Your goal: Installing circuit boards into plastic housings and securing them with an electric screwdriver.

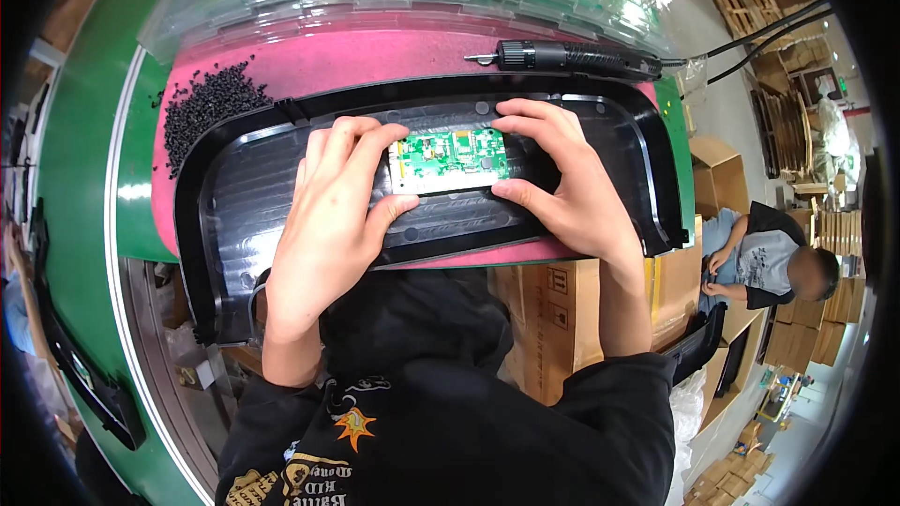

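A green circuit board [452, 159] with small soldered parts sits over the middle of a long black plastic housing [253, 189]. My left hand [336, 197] grips the board's left end, thumb at the near edge and fingers at the far corner. At the other end, my right hand [564, 178] pinches the board the same way, its thumb below and fingers above. The housing lies with its hollow side up, its raised rim around the board. Whether the board rests on the housing floor or hovers just over it, I cannot tell.
Black screws [214, 108] form a pile on the pink mat [309, 61], left of the housing. A black electric screwdriver [572, 58] lies behind it. Clear plastic trays [422, 0] with green boards stand farther back. A cardboard box [553, 319] is below; another person [764, 258] sits at right.
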Tool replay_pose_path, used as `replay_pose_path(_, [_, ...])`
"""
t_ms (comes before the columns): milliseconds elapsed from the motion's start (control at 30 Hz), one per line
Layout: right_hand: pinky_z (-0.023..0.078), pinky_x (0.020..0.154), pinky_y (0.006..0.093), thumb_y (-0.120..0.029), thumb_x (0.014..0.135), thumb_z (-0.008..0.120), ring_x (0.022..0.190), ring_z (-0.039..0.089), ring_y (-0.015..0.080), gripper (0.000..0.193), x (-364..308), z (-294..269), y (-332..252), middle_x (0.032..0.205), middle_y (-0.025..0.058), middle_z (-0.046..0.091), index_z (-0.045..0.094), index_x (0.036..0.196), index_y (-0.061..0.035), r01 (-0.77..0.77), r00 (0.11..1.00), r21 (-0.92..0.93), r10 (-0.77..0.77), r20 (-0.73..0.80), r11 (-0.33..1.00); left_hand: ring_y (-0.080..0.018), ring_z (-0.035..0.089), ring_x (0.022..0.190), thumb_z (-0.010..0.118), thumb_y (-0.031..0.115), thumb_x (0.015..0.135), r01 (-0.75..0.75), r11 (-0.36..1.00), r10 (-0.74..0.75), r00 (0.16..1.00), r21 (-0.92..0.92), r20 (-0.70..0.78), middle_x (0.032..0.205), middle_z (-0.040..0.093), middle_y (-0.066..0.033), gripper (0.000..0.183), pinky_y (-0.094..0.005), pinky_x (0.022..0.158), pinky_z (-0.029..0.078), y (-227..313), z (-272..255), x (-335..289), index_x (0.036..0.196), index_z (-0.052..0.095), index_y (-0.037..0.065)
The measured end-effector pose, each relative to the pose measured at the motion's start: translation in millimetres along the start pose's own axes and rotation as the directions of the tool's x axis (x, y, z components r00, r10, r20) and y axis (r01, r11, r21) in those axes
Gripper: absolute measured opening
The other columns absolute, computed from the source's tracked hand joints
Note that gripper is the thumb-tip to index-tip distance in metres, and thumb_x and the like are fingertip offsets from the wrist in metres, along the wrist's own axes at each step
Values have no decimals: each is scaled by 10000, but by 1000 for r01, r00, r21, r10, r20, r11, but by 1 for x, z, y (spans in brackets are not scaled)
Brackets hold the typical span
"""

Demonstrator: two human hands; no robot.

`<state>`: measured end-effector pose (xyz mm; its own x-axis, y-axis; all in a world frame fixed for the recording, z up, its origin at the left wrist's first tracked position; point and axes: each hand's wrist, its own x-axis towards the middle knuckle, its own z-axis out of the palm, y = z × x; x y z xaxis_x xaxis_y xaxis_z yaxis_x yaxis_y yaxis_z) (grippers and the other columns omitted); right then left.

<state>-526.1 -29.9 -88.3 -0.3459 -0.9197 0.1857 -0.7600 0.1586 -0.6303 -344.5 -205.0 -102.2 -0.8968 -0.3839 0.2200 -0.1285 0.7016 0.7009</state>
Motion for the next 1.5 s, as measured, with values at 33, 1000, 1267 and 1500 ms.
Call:
replay_pose_path(33, [356, 1068, 410, -135, 770, 768, 1261, 441, 339, 488, 1, 1, 1, 1313, 143, 521, 580, 1207, -26, -1, 1000, 4, 1, 3, 1000, -314, 466, 1097, 732, 25, 747, 5, 1000, -5, 1000, 1, 2, 1161, 509, -132, 515, -390, 964, 399, 0, 1, 0, 1230, 553, 39])
replay_pose_path(1000, [296, 1126, 417, -56, 765, 745, 1336, 356, 392, 787, -18, -13, -22, 1429, 235, 372, 339, 1439, -11, -161, 975, -188, 186, 122, 969, -249, 647, 698, 718, 10, 766, -91, 992, 119, 898, 86, -424, 857, 701, -126, 209, -307, 634, 510, -6, -121, -70, 969, 688, -29])
replay_pose_path(1267, [429, 942, 359, -174, 858, 683, 1098, 528, 244, 611, -15, -56, -11, 1191, 120, 571, 429, 1408, -92, -319, 926, -131, 279, -255, 939, -319, 629, 917, 687, 5, 782, 142, 898, -37, 968, 416, -249, 960, 633, -147, 274, -379, 779, 503, -108, -128, -27, 1054, 660, 6])
replay_pose_path(1500, [446, 874, 317, -340, 986, 576, 980, 578, 163, 403, 21, -130, 78, 1035, 110, 594, 512, 1326, -134, -551, 834, 17, 551, 11, 834, -321, 649, 792, 678, -41, 748, 117, 951, -64, 980, 285, -190, 832, 631, -176, 167, -380, 706, 498, -118, -131, -10, 909, 634, -41])
